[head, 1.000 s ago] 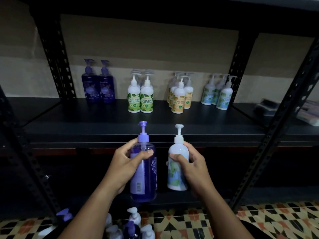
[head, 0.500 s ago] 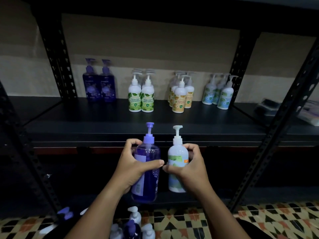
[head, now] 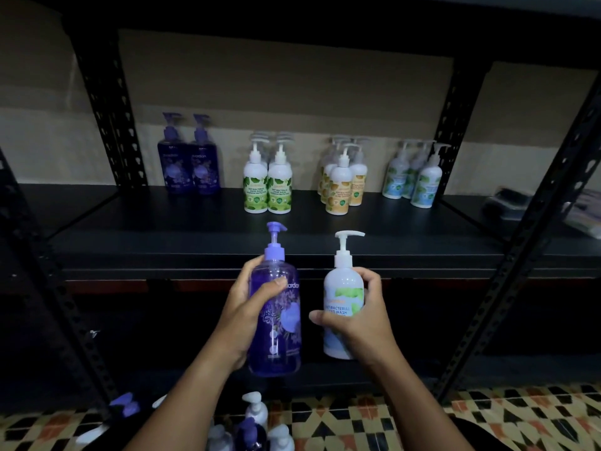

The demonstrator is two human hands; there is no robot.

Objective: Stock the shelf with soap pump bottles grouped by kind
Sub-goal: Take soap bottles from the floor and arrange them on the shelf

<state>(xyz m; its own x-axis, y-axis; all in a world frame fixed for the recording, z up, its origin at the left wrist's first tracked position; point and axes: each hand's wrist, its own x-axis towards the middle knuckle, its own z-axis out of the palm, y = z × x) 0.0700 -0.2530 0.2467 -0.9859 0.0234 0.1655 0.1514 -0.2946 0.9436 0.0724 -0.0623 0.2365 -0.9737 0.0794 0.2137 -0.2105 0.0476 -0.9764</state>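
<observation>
Unshelved bottles wait on the floor. The left hand grips a purple bottle and the right hand a white bottle, both upright (labels readable, probably for sorting). Beyond, the shelf carries matching purple pair and blue-label group.

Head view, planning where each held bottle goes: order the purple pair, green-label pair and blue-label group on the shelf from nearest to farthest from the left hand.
1. purple pair, shelf's left end
2. green-label pair, left of middle
3. blue-label group, right end
</observation>
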